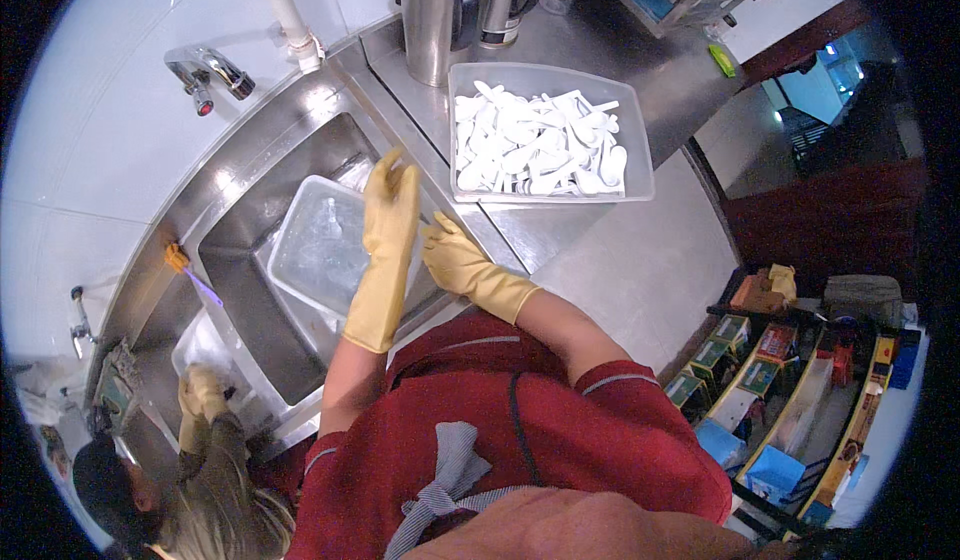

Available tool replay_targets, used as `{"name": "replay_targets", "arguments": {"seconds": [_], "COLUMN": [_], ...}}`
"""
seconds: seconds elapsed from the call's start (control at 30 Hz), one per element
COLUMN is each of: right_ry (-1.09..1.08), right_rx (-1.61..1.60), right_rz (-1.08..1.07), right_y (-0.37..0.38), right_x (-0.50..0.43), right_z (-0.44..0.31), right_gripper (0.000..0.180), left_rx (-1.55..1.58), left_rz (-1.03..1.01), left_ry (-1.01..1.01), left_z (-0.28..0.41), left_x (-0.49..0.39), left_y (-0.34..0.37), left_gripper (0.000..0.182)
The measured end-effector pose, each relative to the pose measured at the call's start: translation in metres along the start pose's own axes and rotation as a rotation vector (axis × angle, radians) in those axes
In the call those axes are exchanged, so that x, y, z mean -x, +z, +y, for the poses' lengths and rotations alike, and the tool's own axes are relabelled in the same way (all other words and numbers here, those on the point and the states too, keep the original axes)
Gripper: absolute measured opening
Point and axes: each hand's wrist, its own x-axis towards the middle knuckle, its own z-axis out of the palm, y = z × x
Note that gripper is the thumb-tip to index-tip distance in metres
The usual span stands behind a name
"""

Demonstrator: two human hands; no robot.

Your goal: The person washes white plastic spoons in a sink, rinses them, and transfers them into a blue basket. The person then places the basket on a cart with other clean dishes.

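Note:
My left hand [391, 204], in a long yellow rubber glove, is over the right side of a translucent plastic tub [319, 230] in the steel sink [247, 260]. Its fingers are loosely bent and apart, with nothing seen between them. Close by on the right, my right hand [457, 260] wears a matching glove. Its fingers curl near the sink's edge; whether they grip anything is hidden. On the steel counter [397, 110] beyond, a second translucent tub [637, 162] is heaped with white soup spoons [536, 140].
Metal jugs [435, 27] stand behind the spoons. A chrome faucet [217, 72] projects from the wall. An orange-headed brush [180, 260] with a purple handle rests by the sink divider. At lower left, another person's gloved hands [199, 395] work in the adjoining basin. Shelves [780, 410] hold boxes at right.

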Motion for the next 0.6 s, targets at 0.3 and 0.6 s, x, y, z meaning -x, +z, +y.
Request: {"name": "replay_targets", "arguments": {"seconds": [0.3, 0.6], "right_ry": [-0.025, -0.152], "right_rx": [-0.156, -0.074], "right_rz": [-0.144, -0.244], "right_y": [-0.042, -0.041], "right_x": [0.002, -0.002], "right_z": [-0.005, -0.002], "right_gripper": [0.017, 0.019], "left_rx": [-0.734, -0.922], "left_rz": [0.077, 0.258], "left_ry": [-0.426, -0.27], "left_z": [-0.095, -0.153], "left_x": [0.114, 0.192], "left_y": [-0.079, -0.107], "left_gripper": [0.044, 0.04]}}
